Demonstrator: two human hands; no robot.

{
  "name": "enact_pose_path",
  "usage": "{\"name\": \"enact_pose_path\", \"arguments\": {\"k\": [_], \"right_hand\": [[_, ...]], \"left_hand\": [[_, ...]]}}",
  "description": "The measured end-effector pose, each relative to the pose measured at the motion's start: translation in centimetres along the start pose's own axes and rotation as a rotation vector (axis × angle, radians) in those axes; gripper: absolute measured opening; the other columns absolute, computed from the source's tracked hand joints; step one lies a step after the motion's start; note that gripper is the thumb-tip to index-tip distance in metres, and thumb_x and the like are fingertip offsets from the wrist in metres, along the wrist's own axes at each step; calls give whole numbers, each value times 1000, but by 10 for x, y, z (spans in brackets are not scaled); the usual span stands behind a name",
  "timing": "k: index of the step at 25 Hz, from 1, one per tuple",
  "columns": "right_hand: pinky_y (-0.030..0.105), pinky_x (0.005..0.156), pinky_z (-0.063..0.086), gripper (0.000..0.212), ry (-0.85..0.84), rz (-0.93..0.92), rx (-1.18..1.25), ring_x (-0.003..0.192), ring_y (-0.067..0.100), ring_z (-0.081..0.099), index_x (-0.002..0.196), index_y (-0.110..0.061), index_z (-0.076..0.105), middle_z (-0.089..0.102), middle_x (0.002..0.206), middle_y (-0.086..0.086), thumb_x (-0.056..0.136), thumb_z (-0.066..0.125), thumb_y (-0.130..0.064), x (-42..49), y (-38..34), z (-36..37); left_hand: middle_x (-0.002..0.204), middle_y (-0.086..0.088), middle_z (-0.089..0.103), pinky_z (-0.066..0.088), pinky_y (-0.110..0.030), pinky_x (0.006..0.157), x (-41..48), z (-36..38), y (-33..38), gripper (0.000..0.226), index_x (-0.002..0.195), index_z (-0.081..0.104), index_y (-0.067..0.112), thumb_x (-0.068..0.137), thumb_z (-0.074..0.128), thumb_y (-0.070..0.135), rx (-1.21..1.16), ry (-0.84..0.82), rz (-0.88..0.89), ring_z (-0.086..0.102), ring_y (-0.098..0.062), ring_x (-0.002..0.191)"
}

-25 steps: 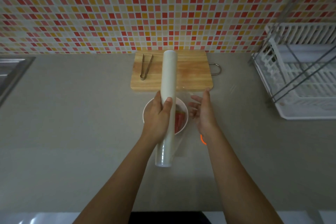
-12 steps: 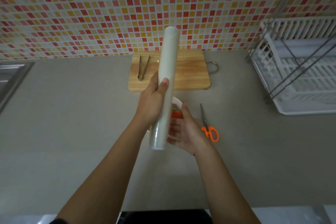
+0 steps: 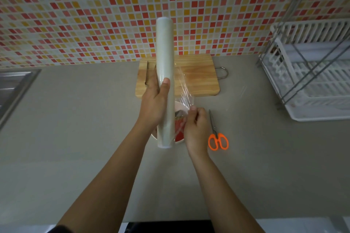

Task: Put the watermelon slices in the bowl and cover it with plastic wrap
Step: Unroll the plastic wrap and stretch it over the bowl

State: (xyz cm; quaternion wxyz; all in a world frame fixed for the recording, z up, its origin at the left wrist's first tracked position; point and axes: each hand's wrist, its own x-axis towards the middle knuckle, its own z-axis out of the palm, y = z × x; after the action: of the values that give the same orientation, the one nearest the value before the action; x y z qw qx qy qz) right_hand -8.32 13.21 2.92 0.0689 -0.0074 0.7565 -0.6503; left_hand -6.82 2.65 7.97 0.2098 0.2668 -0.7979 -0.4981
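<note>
A: Entry, film pull. Landmark is the white bowl. State of the hands?

B: Left hand is wrapped around the plastic wrap roll, thumb on top, and holds it above the bowl. The roll's long axis runs from the near side of the bowl out over the wooden cutting board behind it. Right hand sits at the bowl's right edge, fingertips pinched narrow on the loose film edge.

A: Watermelon?

B: Red watermelon slices show inside the bowl, partly hidden under the roll and both hands. I judge that step done.

A: What does the pull turn on?

B: The film leaves the roll's right flank, so the draw should go rightward, square to the roll's axis. The right hand is the nearer one to that edge. The sheet looks bunched at the pinch; likely to come off crooked unless spread.

A: Cutting tool?

B: Orange-handled scissors lie on the counter just right of the bowl, near the right hand. Tongs rest on the board behind the bowl.
</note>
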Motion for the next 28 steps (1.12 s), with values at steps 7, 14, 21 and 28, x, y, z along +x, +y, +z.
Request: {"name": "enact_pose_path", "arguments": {"k": [7,14,21,28], "right_hand": [[19,50,27,18,151,-169,-63,58,-7,51,82,-12,43,45,62,-14,99,39,-18,5,0,1],[4,48,33,23,208,67,-88,52,3,41,80,-9,47,45,57,-6,99,39,-19,21,52,-28],[16,32,31,32,-141,483,63,37,8,43,67,-17,46,49,57,2,97,40,-20,25,79,-24],[19,45,47,27,-247,635,28,52,14,58,75,-9,61,60,72,9,90,40,-11,45,71,-23]], "left_hand": [[148,-5,39,40,-18,98,-2,18,5,57,151,16,13,101,32,37,139,97,202,44,-16,128],[127,3,56,45,-40,93,6,31,-9,72,142,33,33,83,34,73,65,-246,-174,56,-22,113],[92,-3,57,44,-32,65,2,31,-20,42,103,41,15,81,65,42,283,-102,-242,59,-26,82],[109,-11,46,37,-28,80,-21,25,-30,47,126,49,7,87,60,32,308,-24,-211,45,-22,92]]}}
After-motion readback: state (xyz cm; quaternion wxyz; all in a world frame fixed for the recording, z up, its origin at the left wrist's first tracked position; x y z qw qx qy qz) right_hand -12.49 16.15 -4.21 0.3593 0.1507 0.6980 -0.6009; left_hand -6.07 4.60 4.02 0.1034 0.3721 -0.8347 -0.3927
